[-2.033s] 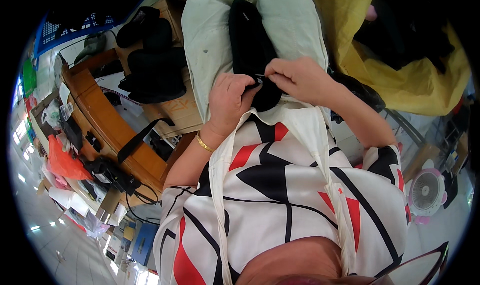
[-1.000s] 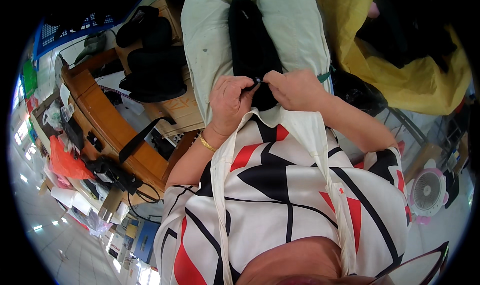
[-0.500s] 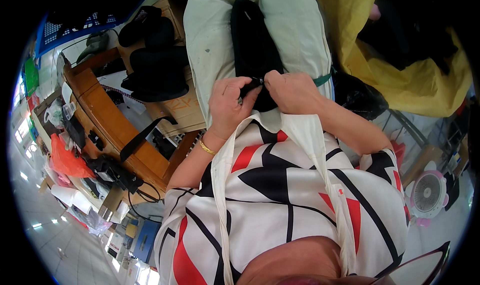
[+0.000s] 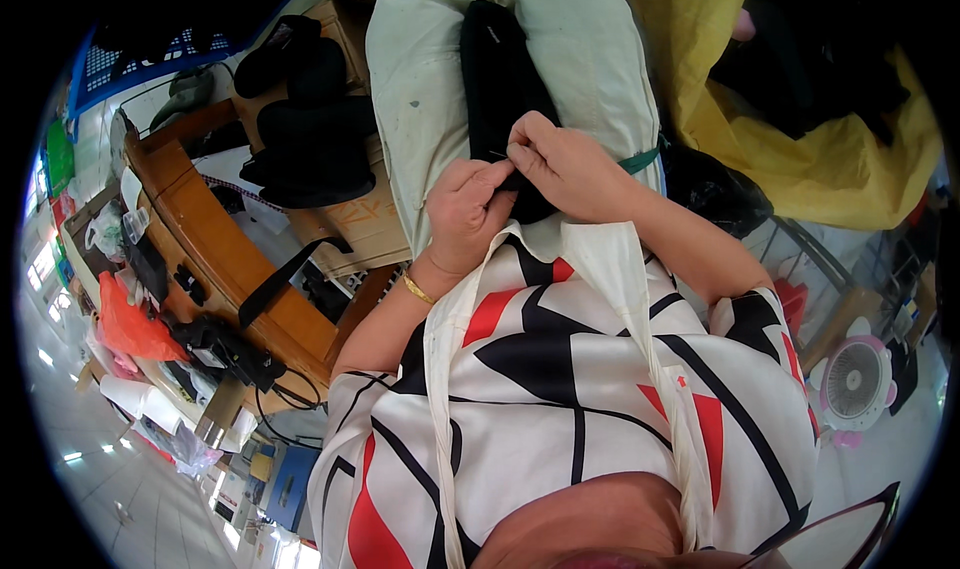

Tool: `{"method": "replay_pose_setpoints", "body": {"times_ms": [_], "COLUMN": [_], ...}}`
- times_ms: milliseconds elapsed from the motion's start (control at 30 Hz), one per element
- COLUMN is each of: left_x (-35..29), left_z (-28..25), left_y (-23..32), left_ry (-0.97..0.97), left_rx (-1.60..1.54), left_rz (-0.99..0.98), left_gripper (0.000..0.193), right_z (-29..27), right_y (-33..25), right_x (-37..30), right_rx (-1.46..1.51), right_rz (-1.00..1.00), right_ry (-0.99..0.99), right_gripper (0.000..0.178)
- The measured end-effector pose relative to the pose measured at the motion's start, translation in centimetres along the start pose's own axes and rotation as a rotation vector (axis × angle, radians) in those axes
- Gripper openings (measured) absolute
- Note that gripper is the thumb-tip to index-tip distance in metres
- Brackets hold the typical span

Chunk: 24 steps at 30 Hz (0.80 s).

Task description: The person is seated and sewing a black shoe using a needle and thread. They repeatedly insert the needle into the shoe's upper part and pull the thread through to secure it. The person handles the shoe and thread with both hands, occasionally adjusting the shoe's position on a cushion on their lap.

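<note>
A long black piece of fabric (image 4: 500,79), rounded at its far end with a small pale mark there, lies on a pale stuffed cushion (image 4: 420,119) in front of me. My left hand (image 4: 466,209) is closed with thumb and fingers pinching the near part of the black fabric. Just beside it, my right hand (image 4: 572,169) is closed in a pinch over the fabric. A thin light line shows at its fingertips; what it is stays too small to make out. The fingertips of both hands nearly meet.
On the left, several black fabric pieces (image 4: 310,159) rest on cardboard boxes beside a brown wooden table (image 4: 225,239). An orange-red plastic bag (image 4: 135,319) sits farther left. A yellow sack (image 4: 820,194) with dark fabric lies at right, above a pink-and-white fan (image 4: 855,379).
My right hand has turned and shifted slightly left, its fingers higher over the black fabric. The left hand has drawn its fingers in closer, and the small dark fold between the hands is no longer raised.
</note>
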State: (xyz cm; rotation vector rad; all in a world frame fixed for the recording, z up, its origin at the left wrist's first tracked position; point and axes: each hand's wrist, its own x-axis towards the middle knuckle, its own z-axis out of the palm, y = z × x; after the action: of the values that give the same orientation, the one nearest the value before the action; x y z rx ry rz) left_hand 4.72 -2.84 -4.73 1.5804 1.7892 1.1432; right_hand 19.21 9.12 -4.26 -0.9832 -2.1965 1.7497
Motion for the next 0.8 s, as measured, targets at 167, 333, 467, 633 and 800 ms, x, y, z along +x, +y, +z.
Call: {"method": "replay_pose_setpoints", "body": {"times_ms": [167,333,467,633,800], "left_x": [0.2,0.3,0.5,0.0,-0.1], "left_z": [-0.4,-0.5,-0.7,0.3,0.4], "left_y": [0.0,-0.5,-0.6,-1.7,-1.9], "left_ry": [-0.013,-0.026,-0.044,0.034,0.005], "left_rx": [0.08,0.122,0.118,0.077,0.088], "left_rz": [0.047,0.149,0.165,0.198,0.158], "left_gripper": [0.04,0.043,0.039,0.033,0.03], "right_z": [-2.5,-2.6,-1.9,-1.0,-0.4], "right_y": [-1.1,-1.2,-0.9,-1.6,-1.0], "right_x": [0.3,1.3,1.7,2.3,4.2], "right_rx": [-0.113,-0.203,-0.4,-0.531,-0.307], "right_rz": [-0.1,-0.208,-0.3,-0.513,-0.496], "right_ry": [-0.074,-0.105,-0.098,-0.053,0.164], "right_gripper": [0.016,0.013,0.013,0.011,0.016]}}
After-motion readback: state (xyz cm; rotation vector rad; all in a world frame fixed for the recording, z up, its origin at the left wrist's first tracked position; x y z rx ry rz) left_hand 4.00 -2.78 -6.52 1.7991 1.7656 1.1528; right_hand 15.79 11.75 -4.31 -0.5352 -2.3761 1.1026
